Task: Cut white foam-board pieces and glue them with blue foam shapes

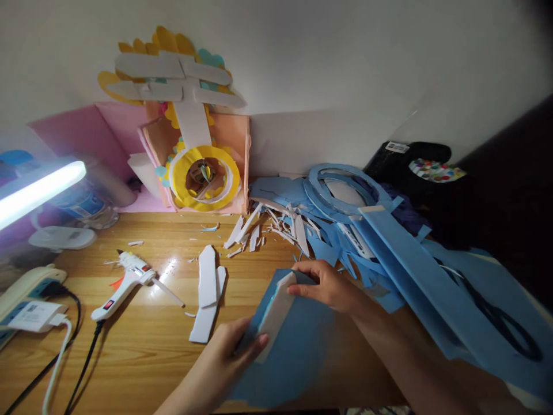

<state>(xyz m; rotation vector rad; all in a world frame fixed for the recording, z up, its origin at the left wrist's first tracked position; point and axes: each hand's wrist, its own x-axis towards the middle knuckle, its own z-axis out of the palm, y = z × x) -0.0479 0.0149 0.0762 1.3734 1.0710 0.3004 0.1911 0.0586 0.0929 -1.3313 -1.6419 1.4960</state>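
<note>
A blue foam sheet [285, 357] is held tilted near the table's front edge, with a white foam strip [279, 308] lying along its upper left part. My left hand [235, 349] grips the sheet's left edge, its thumb on the strip's lower end. My right hand [322, 282] pinches the upper edge, thumb on the strip's top end and fingers behind the sheet. Left of the sheet lie loose white foam pieces [207, 288], partly overlapping. Farther left, a white hot glue gun [123, 285] rests on the table with a glue stick out of its back.
White and blue scraps [276, 225] litter the back middle. Blue foam rings [341, 190] and folded blue sheets [415, 271] fill the right side. A yellow-ringed foam model [205, 178] stands behind. At left are a power strip [30, 294], cables and a lit lamp [43, 193].
</note>
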